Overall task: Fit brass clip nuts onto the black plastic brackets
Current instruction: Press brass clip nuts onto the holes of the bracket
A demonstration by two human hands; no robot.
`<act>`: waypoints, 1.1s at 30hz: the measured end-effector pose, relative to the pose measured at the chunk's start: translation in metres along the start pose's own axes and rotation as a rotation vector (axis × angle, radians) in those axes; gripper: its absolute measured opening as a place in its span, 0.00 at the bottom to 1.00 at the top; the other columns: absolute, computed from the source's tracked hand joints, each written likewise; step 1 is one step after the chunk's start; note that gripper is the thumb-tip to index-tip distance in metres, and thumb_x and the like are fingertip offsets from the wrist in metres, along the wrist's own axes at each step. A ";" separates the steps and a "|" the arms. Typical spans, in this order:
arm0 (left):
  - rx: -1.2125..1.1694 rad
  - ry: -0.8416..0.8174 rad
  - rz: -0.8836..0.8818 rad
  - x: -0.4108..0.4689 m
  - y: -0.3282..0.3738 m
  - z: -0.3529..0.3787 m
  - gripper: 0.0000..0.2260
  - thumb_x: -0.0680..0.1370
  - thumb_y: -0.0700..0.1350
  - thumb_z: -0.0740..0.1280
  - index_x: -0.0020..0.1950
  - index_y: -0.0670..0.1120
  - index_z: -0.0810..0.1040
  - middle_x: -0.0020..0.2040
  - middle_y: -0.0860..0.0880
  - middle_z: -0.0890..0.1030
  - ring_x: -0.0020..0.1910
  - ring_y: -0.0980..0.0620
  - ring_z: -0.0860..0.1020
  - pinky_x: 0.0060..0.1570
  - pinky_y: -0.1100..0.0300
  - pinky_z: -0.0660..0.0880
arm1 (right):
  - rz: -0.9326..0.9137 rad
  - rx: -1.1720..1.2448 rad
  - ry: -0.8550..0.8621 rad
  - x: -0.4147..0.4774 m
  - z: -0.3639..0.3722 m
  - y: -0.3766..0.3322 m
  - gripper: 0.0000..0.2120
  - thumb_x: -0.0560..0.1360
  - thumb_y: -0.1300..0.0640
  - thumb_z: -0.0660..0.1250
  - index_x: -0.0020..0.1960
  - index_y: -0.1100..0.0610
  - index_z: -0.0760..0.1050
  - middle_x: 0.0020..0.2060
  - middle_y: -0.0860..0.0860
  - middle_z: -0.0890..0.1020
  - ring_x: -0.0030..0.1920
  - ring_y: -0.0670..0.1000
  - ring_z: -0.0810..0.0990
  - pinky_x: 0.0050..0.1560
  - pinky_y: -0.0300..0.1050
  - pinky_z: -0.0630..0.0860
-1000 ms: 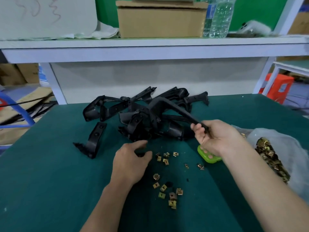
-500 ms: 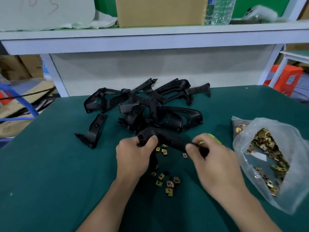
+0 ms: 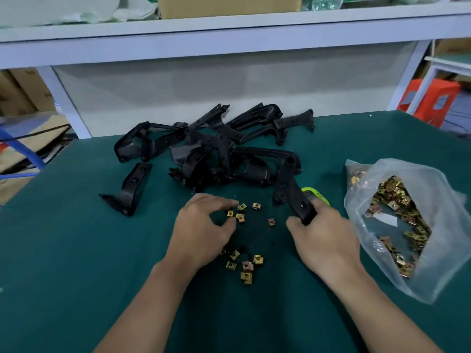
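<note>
My right hand (image 3: 328, 238) grips the near end of a black plastic bracket (image 3: 293, 189), whose far end rests on the green table (image 3: 63, 250) beside the pile. My left hand (image 3: 201, 225) hovers with loosely curved fingers at a small group of brass clip nuts (image 3: 240, 212); its fingertips are right beside them and I see none pinched. A second cluster of clip nuts (image 3: 246, 267) lies nearer to me between my forearms. The pile of black brackets (image 3: 216, 149) sits behind the nuts.
A clear plastic bag of brass clip nuts (image 3: 397, 220) lies open at the right. A single bracket (image 3: 132, 189) lies apart at the left. A lime green object (image 3: 317, 194) shows behind my right hand. A white shelf (image 3: 229, 29) runs across the back.
My left hand let go of the bracket and moved to the loose nuts. My right hand kept the bracket, which now points away from me at the right.
</note>
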State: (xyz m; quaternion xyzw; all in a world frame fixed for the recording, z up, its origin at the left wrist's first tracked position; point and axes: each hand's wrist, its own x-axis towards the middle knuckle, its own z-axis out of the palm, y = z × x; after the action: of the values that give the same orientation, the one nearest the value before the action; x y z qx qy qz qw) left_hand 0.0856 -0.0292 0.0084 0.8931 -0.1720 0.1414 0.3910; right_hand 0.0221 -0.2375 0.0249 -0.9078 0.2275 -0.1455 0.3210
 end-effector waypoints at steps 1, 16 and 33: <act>0.061 -0.051 0.026 0.001 0.000 0.004 0.14 0.73 0.46 0.75 0.57 0.58 0.86 0.56 0.64 0.82 0.63 0.66 0.73 0.64 0.72 0.67 | 0.019 0.046 0.010 0.003 0.000 0.001 0.12 0.73 0.47 0.66 0.56 0.45 0.76 0.30 0.46 0.78 0.36 0.56 0.78 0.36 0.48 0.73; 0.114 0.036 -0.038 0.000 0.003 0.016 0.10 0.78 0.42 0.73 0.53 0.57 0.86 0.47 0.64 0.75 0.49 0.55 0.78 0.54 0.62 0.75 | 0.058 0.151 0.123 0.015 0.000 0.015 0.08 0.68 0.50 0.72 0.36 0.50 0.74 0.27 0.47 0.77 0.32 0.50 0.77 0.29 0.44 0.68; -0.142 0.066 -0.067 0.001 0.008 0.011 0.14 0.80 0.38 0.69 0.59 0.56 0.85 0.49 0.62 0.80 0.52 0.62 0.78 0.47 0.78 0.70 | -0.109 0.024 0.018 0.011 0.012 0.010 0.07 0.72 0.52 0.70 0.38 0.50 0.74 0.30 0.48 0.78 0.34 0.56 0.76 0.34 0.47 0.71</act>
State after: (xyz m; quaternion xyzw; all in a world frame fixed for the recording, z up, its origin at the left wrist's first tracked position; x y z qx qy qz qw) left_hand 0.0849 -0.0427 0.0064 0.8631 -0.1384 0.1451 0.4635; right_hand 0.0325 -0.2440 0.0106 -0.9135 0.1791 -0.1737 0.3215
